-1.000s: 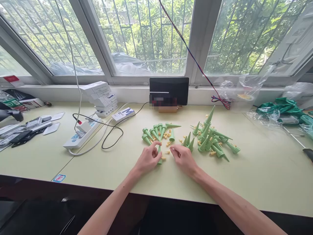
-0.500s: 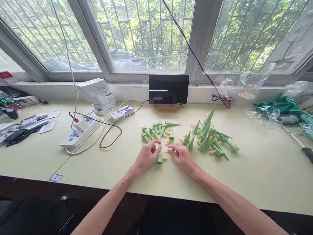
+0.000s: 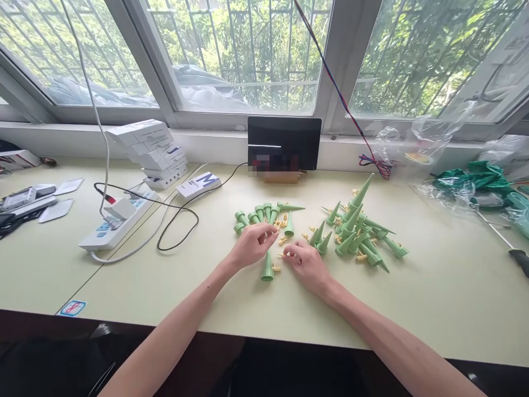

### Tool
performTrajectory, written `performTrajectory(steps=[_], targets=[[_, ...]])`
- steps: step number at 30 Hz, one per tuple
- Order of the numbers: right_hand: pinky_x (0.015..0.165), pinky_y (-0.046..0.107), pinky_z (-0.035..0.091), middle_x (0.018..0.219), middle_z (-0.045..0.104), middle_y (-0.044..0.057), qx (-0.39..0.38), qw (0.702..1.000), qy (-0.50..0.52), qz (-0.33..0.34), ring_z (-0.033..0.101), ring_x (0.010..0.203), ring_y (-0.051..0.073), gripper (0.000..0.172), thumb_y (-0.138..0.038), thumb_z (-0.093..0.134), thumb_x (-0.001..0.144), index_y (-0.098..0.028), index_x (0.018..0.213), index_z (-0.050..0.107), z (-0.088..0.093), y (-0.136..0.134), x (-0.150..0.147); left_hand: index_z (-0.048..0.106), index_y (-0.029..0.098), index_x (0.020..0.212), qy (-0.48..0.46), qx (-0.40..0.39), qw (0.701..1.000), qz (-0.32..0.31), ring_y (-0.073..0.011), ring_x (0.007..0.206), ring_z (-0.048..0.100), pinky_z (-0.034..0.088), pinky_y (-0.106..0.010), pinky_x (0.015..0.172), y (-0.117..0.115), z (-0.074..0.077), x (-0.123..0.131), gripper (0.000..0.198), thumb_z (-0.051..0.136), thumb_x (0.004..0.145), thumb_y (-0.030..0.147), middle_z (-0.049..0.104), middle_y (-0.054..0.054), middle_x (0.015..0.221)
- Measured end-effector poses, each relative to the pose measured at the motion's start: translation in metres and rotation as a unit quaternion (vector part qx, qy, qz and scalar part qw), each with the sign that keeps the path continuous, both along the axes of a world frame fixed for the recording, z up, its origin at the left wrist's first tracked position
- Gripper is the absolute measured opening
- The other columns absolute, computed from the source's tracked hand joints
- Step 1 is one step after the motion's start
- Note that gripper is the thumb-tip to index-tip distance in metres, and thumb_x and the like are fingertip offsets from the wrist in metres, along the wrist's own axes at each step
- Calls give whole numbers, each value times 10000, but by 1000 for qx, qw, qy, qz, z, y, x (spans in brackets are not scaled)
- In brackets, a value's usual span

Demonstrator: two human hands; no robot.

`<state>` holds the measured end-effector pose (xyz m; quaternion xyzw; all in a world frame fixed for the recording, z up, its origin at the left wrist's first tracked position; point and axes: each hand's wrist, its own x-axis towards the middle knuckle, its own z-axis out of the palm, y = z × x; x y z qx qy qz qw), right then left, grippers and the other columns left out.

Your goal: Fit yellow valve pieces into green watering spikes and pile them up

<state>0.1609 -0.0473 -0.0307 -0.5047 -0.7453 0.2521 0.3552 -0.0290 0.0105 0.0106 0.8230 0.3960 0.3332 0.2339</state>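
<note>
My left hand [image 3: 253,243] hovers over the near ends of a fanned row of green plastic spikes [image 3: 259,212]. Its thumb and index finger are pinched together; anything between them is too small to make out. Just below it, a single green spike [image 3: 268,271] lies with its open wide end toward me, a yellow valve piece [image 3: 276,268] beside that end. My right hand [image 3: 306,263] rests on the table with curled fingers, closed on a small thin yellow piece [image 3: 280,255] that sticks out at the fingertips. Small yellow parts [image 3: 282,240] lie beyond both hands.
Right of the hands is a heap of green spikes [image 3: 351,226] with yellow valves. A tablet [image 3: 284,144] stands at the back. To the left are a power strip [image 3: 103,236], cables and stacked white boxes [image 3: 144,149]. A screwdriver [image 3: 518,259] and plastic bags lie far right.
My left hand has moved up and slightly right, its thumb and index finger coming together. The spike below it is more exposed. My right hand stays nearly still; the view has shifted slightly.
</note>
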Motion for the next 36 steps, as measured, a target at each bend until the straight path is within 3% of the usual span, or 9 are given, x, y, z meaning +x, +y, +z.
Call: performTrajectory(steps=[12, 16, 23, 36], targets=[[660, 276, 438, 888, 567, 47, 7, 992, 126, -17, 530, 743, 166, 190, -300, 432, 1000, -189, 926, 566, 14, -6, -4, 633, 157, 793, 1, 25, 997, -73, -75, 534, 335, 299, -235, 514, -12, -4, 3, 209, 524, 941, 257, 541, -7, 762], [589, 263, 393, 785, 535, 21, -14, 989, 145, -26, 481, 656, 150, 259, -359, 398, 1011, -193, 869, 537, 16, -8, -4, 613, 153, 750, -23, 27, 995, -91, -94, 581, 369, 309, -246, 550, -16, -6, 7, 243, 510, 952, 243, 517, -7, 720], [528, 252, 331, 713, 511, -9, -42, 988, 151, 4, 402, 551, 119, 293, -403, 397, 1010, -192, 853, 527, 21, -10, -3, 589, 152, 727, -38, 10, 996, -79, -101, 590, 378, 314, -249, 570, -18, -10, 9, 275, 496, 964, 254, 436, 18, 647], [489, 256, 336, 574, 434, -39, -76, 979, 189, -3, 383, 482, 119, 397, -473, 322, 1023, -210, 765, 469, 15, -10, -4, 590, 150, 707, -64, -39, 995, -71, -112, 602, 463, 358, -240, 543, -19, -10, 12, 332, 482, 965, 329, 536, -9, 659]])
